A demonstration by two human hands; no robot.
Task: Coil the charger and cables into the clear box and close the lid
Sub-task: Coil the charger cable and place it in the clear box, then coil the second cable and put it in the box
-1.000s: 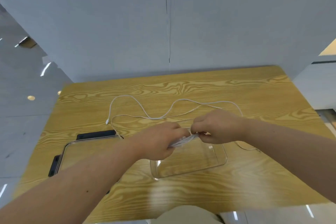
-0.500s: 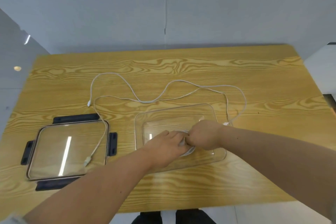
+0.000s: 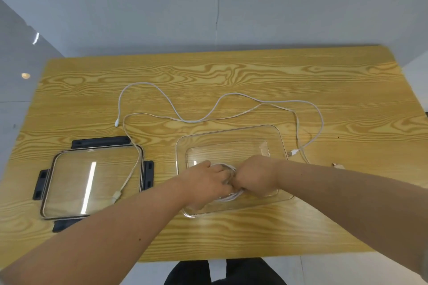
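The left hand (image 3: 206,180) and right hand (image 3: 254,176) curl round a coiled white cable (image 3: 228,197) inside the clear box (image 3: 231,131), seemingly pressing it down. Loose white cables (image 3: 196,121) trail over the wooden table (image 3: 347,90); one crosses the lid (image 3: 69,180), left of the box

Hid most of the coiled cable (image 3: 228,197) under the left hand (image 3: 205,180) and right hand (image 3: 254,174); could not identify the small tan thing (image 3: 337,165) beside the right forearm (image 3: 335,194).
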